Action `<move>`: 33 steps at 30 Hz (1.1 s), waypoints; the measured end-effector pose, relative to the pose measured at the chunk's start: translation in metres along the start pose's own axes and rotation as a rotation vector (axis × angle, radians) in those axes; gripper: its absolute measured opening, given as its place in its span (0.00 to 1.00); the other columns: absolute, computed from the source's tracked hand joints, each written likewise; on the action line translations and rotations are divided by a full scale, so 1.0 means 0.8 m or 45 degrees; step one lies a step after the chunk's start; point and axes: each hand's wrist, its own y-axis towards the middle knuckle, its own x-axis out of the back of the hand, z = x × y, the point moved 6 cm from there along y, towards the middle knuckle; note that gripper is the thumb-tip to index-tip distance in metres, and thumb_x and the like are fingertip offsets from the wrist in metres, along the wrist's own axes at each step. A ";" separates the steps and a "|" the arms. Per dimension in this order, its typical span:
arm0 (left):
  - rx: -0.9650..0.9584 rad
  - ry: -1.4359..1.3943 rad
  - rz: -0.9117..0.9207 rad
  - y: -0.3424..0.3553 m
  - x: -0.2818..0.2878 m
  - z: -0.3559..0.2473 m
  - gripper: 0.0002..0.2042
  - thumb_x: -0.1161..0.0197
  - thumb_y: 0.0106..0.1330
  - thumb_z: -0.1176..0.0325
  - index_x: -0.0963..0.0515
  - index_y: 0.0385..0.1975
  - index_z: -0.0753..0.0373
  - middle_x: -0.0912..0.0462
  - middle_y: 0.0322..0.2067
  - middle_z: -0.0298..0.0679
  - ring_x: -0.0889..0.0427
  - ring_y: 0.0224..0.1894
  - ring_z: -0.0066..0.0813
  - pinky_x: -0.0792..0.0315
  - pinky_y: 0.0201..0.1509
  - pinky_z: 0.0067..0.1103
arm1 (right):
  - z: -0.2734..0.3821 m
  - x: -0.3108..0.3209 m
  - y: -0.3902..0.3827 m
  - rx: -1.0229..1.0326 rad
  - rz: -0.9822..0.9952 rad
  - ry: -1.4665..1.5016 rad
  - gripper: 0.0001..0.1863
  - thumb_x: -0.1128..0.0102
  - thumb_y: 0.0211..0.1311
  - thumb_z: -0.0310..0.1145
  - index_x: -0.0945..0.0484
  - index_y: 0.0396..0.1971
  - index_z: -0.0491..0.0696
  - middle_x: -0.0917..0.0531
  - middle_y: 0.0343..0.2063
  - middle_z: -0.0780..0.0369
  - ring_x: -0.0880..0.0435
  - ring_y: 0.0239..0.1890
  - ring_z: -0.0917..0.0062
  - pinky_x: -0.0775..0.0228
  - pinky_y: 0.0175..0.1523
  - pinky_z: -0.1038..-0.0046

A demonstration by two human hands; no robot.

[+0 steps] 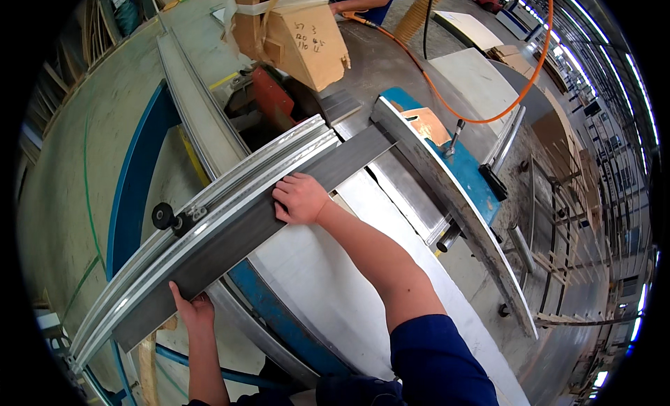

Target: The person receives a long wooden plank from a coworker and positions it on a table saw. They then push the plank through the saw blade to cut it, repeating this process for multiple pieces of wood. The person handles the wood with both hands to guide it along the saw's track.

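A long dark grey board (234,242) lies flat along the aluminium fence (293,157) of a saw table, slanting from lower left to upper right. Its far end reaches the long grey guide bar (464,211) on the right. My left hand (192,312) grips the near end, thumb on top and fingers partly hidden beneath. Around the middle of the board, my right hand (302,199) rests on its top, fingers curled toward the fence. A black knob (163,215) sticks out on the fence's far side.
Beyond the fence stands a red guard (274,99), with a brown cardboard box (303,47) above it. An orange hose (447,99) loops over the table. A co-worker's hand (349,5) is at the far side. Metal racks (558,231) stand to the right.
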 end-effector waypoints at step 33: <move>-1.861 2.259 0.477 -0.042 -0.450 0.070 0.18 0.41 0.80 0.53 0.16 0.42 0.64 0.12 0.39 0.47 0.15 0.47 0.48 0.27 0.54 0.39 | -0.038 -0.027 0.052 -0.015 -0.012 0.015 0.11 0.33 0.52 0.36 0.26 0.23 0.48 0.22 0.26 0.60 0.18 0.33 0.64 0.24 0.43 0.64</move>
